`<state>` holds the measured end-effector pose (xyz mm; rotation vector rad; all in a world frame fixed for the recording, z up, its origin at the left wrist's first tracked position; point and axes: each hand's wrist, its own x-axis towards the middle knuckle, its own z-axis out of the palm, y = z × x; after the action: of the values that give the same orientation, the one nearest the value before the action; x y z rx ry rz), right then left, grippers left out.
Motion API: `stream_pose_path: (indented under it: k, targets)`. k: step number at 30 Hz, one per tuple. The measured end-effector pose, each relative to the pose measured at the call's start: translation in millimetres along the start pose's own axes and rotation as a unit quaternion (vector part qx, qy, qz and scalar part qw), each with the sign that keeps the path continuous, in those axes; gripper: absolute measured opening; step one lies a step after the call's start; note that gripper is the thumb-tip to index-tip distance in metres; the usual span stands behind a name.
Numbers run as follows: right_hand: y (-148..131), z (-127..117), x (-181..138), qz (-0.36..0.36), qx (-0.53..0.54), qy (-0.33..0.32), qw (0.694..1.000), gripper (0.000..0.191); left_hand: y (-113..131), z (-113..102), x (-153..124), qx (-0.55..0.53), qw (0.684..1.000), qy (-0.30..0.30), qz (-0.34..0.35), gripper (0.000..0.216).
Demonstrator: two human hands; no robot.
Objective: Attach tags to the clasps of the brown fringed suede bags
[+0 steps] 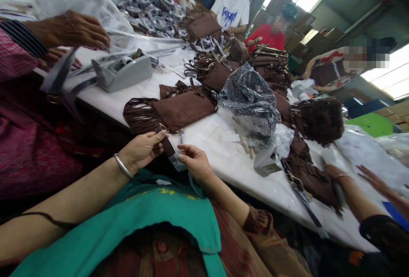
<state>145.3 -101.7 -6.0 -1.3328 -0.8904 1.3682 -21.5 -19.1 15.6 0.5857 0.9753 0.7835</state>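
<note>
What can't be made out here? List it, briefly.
Head view:
- The pale piece pinched between the left hand and right hand: too small to identify.
- Lower end of the brown strap: lost among the fingers.
- Contents of the patterned bag: hidden by its own wrap.

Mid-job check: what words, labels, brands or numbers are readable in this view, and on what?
Nothing reads for certain.
White T-shirt, far side: blue print, too blurred to read.
Teal apron: yellow characters, squeezed and unreadable.
Tape dispenser: no marking legible.
Brown strap pinched in the left hand and pale slip in the right hand: no print visible.
</note>
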Motion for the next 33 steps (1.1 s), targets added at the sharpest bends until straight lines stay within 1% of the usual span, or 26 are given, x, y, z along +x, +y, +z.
stream_pose_path:
  k: [2, 4, 8, 11, 13, 15, 17, 21, 23, 25, 27, 30, 33]
  targets:
    - [0.5, -1.0, 0.1, -0.032, -0.025, -0.013, 0.999, 0.039, -1.2, -1.5, 0.7, -0.029, 1.0, 0.002, -0.004, 0.011]
    - [-1.1, -3.4, 0.4, -0.068, -0.079, -0.04, 0.994, 0.034, -1.3, -3.8, 1.5, -0.052, 0.999, -0.004, -0.005, 0.01]
    - [-14.2, -11.1, 2.9, -0.144, -0.214, -0.118, 0.959, 0.029, -0.3, -7.6, 1.8, -0.063, 0.998, -0.023, -0.008, 0.01]
    - [-26.7, -15.3, 7.4, -0.151, -0.27, -0.176, 0.935, 0.029, 0.7, -8.0, 0.5, -0.048, 0.998, -0.027, -0.018, 0.009]
    - [-31.4, -16.0, 11.0, -0.143, -0.294, -0.193, 0.925, 0.025, 1.5, -7.7, -0.5, -0.049, 0.998, -0.022, -0.023, 0.01]
    - [-31.4, -14.9, 14.0, -0.133, -0.296, -0.192, 0.926, 0.02, 2.0, -7.7, -1.4, -0.058, 0.998, -0.016, -0.024, 0.012]
    - [-27.4, -12.4, 15.3, -0.113, -0.277, -0.177, 0.938, 0.02, 2.2, -8.0, -2.1, -0.068, 0.997, -0.01, -0.024, 0.013]
    - [-17.7, -5.6, 9.7, -0.042, -0.202, -0.119, 0.971, 0.023, 0.6, -8.4, -2.6, -0.086, 0.996, 0.009, -0.021, 0.014]
    - [-15.8, -2.7, 2.9, -0.012, -0.172, -0.091, 0.981, 0.025, -1.6, -8.0, -2.2, -0.09, 0.996, 0.013, -0.013, 0.012]
    - [-16.3, -0.5, -5.1, 0.008, -0.154, -0.084, 0.984, 0.03, -4.4, -6.8, -1.8, -0.087, 0.996, 0.006, -0.001, 0.009]
    - [-17.9, 1.2, -12.3, 0.035, -0.119, -0.093, 0.988, 0.035, -7.4, -5.3, -1.5, -0.074, 0.997, -0.004, 0.012, 0.007]
    - [-19.1, 4.0, -18.9, 0.076, -0.055, -0.087, 0.992, 0.04, -10.8, -3.6, -1.3, -0.045, 0.999, -0.009, 0.026, 0.018]
    - [-15.7, 7.1, -19.4, 0.065, -0.05, -0.064, 0.995, 0.035, -12.3, -4.3, -0.8, -0.002, 0.999, -0.001, 0.045, 0.03]
